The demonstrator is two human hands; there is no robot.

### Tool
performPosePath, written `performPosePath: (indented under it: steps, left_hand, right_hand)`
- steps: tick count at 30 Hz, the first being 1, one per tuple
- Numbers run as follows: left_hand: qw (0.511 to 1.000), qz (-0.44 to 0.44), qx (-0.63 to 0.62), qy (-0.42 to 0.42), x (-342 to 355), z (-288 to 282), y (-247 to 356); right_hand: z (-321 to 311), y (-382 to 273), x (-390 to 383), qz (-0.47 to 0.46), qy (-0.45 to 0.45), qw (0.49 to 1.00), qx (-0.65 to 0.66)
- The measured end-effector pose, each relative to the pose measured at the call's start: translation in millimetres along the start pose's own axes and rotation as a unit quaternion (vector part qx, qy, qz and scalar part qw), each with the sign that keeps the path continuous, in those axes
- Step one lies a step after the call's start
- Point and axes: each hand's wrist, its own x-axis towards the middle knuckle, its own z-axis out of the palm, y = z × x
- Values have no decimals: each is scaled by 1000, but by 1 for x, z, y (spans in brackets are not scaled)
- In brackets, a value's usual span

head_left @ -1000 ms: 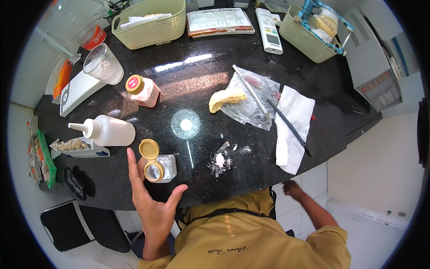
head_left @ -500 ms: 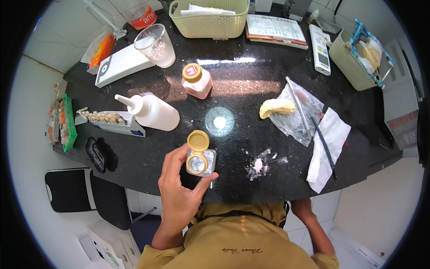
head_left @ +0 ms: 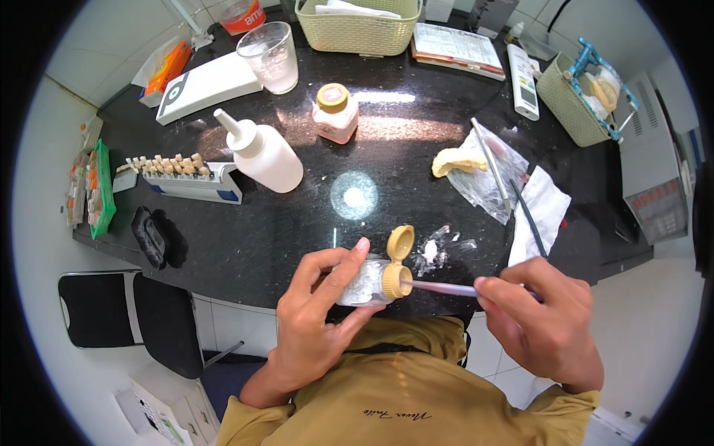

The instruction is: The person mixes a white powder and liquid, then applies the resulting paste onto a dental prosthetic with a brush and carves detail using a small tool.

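My left hand (head_left: 316,312) holds a clear jar (head_left: 361,286) of pale powder, tilted sideways near the counter's front edge, its yellow flip lid (head_left: 401,241) open. My right hand (head_left: 543,320) grips a thin pale, lilac-tinted instrument (head_left: 450,288), whose end reaches into the jar's mouth. Beside them, white powder and flakes (head_left: 431,251) are scattered. Farther back, a yellowish arch-shaped piece (head_left: 454,158), a grey rod (head_left: 491,165) and crumpled plastic lie together, next to a dark rod (head_left: 528,215) on white tissue (head_left: 550,204).
A white squeeze bottle (head_left: 271,160), shade-tab rack (head_left: 193,186), lidded pink-filled jar (head_left: 335,119), glass (head_left: 268,63), two baskets (head_left: 357,37) (head_left: 561,108), remote (head_left: 520,78) and papers (head_left: 457,48) stand around on the dark counter (head_left: 260,245). A black chair (head_left: 167,320) is below left.
My left hand has lifted and turned the open jar, moving it right. My right hand has risen from below the counter and now holds the instrument in the jar's mouth.
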Motion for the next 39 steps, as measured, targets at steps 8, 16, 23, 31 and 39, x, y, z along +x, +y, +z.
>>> performPosePath:
  steps: [8, 16, 23, 31, 39]
  left_hand:
    - [999, 27, -34, 8, -4, -6, -6]
    - [998, 31, -48, 14, -3, -8, -12]
    - [999, 2, -36, 10, 2, -12, -13]
    - [999, -18, -37, 11, 1, -9, -14]
    - [997, -49, -37, 48, -2, -8, -14]
  right_hand:
    - [25, -14, 25, -42, -64, 997, -7]
    - [24, -4, 32, 47, -102, 986, 123]
    - [19, 7, 28, 113, -75, 971, 197]
    - [19, 10, 29, 114, -75, 968, 212]
    - [18, 15, 28, 115, -50, 967, 220]
